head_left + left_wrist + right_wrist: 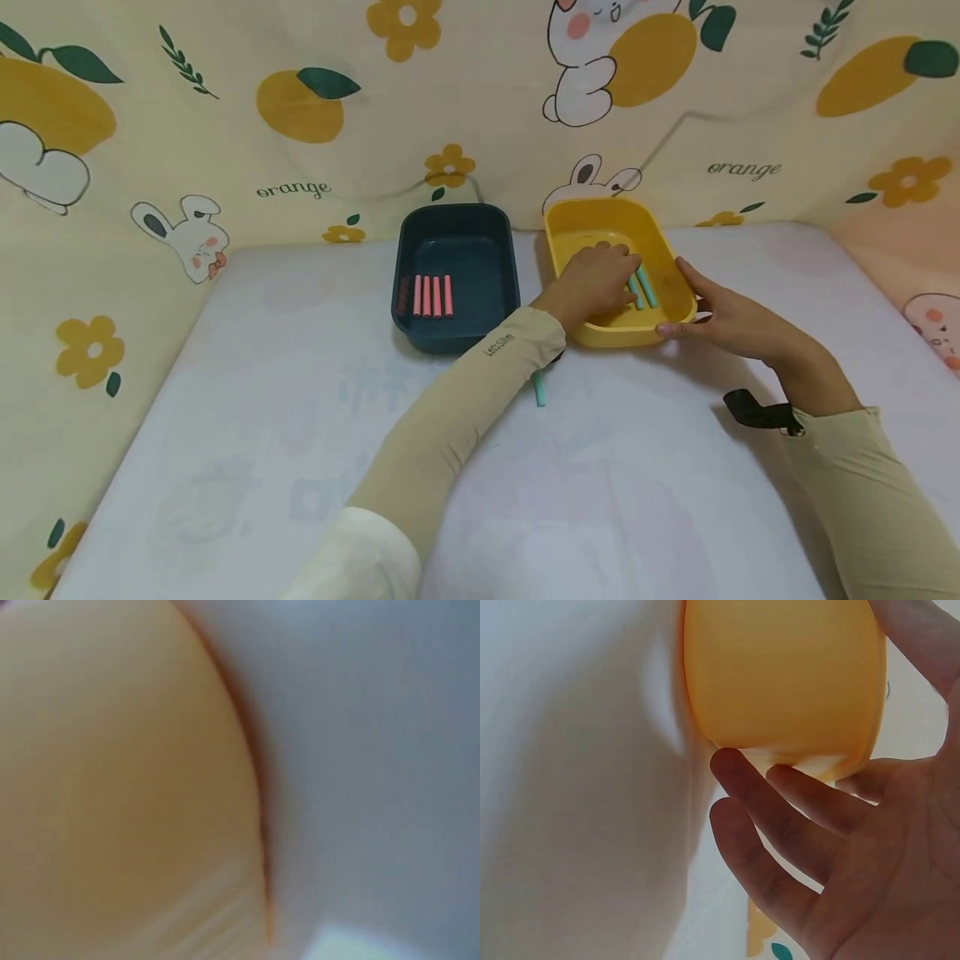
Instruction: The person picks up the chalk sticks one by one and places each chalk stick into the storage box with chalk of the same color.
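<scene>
My left hand (595, 282) reaches down into a yellow plastic tray (600, 335), fingers bent beside two slim turquoise sticks (648, 287) on its floor. Whether those fingertips pinch a stick is hidden by the hand. At the tray's near right corner, my right hand (731, 323) grips the wall, thumb along the front and fingers at the side. The right wrist view shows the fingers of that hand (855, 847) against the yellow tray (784, 675). Another turquoise stick (539, 390) lies on the table, partly under my left sleeve.
A dark blue tray (453, 340) stands left of the yellow one, with several pink sticks (437, 297) side by side inside. Both trays stand near the back of the white-covered table (247, 400), before a printed cloth (487, 100). The left wrist view is blurred, mostly yellow tray wall.
</scene>
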`<state>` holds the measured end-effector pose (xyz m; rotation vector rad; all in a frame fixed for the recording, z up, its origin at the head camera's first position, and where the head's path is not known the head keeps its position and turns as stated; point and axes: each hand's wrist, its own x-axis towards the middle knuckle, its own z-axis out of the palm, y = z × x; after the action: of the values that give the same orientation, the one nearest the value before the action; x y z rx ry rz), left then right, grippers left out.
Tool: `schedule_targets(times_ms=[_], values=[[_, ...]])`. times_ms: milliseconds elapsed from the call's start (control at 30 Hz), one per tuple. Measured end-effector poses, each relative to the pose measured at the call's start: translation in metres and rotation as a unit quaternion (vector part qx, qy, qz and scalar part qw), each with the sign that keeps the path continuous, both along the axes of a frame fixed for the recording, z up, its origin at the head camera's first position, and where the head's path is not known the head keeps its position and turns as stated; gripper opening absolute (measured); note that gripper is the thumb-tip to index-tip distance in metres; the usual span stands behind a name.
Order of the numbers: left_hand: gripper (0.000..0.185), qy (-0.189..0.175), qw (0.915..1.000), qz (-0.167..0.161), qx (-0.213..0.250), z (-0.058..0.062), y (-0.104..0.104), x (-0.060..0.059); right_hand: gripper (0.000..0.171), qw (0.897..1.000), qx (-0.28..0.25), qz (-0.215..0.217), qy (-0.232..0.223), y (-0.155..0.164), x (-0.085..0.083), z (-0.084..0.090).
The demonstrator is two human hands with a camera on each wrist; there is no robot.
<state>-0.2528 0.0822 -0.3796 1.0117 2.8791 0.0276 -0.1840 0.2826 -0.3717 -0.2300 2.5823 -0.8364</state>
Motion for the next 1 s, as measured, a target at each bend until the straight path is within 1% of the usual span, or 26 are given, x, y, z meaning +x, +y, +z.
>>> schedule_targets(times_ms=[133, 233, 367, 467, 567, 633, 733, 800, 867, 1000], values=[[0.043, 0.008, 0.9992, -0.005, 0.04, 0.011, -0.005, 0.014, 0.108, 1.0, 0.0, 0.001, 0.002, 0.002, -0.001, -0.001], [0.041, 0.02, 0.9967, -0.021, 0.076, 0.02, -0.013, 0.03, 0.106, 1.0, -0.005, 0.005, 0.005, 0.002, -0.002, 0.001], [0.039, 0.026, 0.9892, -0.055, 0.133, 0.031, -0.032, 0.057, 0.105, 1.0, -0.009, 0.006, 0.004, 0.001, -0.002, 0.002], [0.037, 0.02, 0.9812, -0.079, 0.175, 0.032, -0.048, 0.081, 0.104, 1.0, -0.009, 0.005, 0.003, 0.001, -0.001, -0.001], [0.035, 0.005, 0.975, -0.085, 0.205, 0.033, -0.062, 0.097, 0.104, 1.0, -0.004, 0.005, 0.005, 0.003, -0.001, -0.002], [0.037, -0.004, 0.9729, -0.078, 0.218, 0.035, -0.068, 0.103, 0.105, 1.0, 0.001, 0.005, 0.005, 0.004, -0.002, -0.002], [0.039, -0.022, 0.9703, -0.058, 0.234, 0.038, -0.077, 0.11, 0.105, 1.0, 0.001, 0.003, 0.003, 0.006, -0.002, -0.002], [0.039, -0.033, 0.9667, -0.05, 0.249, 0.038, -0.085, 0.114, 0.105, 1.0, -0.003, -0.001, 0.0, 0.005, -0.002, -0.002], [0.038, -0.057, 0.964, -0.043, 0.256, 0.036, -0.095, 0.118, 0.105, 1.0, -0.003, -0.003, -0.005, 0.003, -0.002, -0.003], [0.041, -0.095, 0.9618, -0.032, 0.255, 0.023, -0.115, 0.123, 0.107, 1.0, 0.006, -0.002, -0.005, 0.001, -0.003, -0.002]])
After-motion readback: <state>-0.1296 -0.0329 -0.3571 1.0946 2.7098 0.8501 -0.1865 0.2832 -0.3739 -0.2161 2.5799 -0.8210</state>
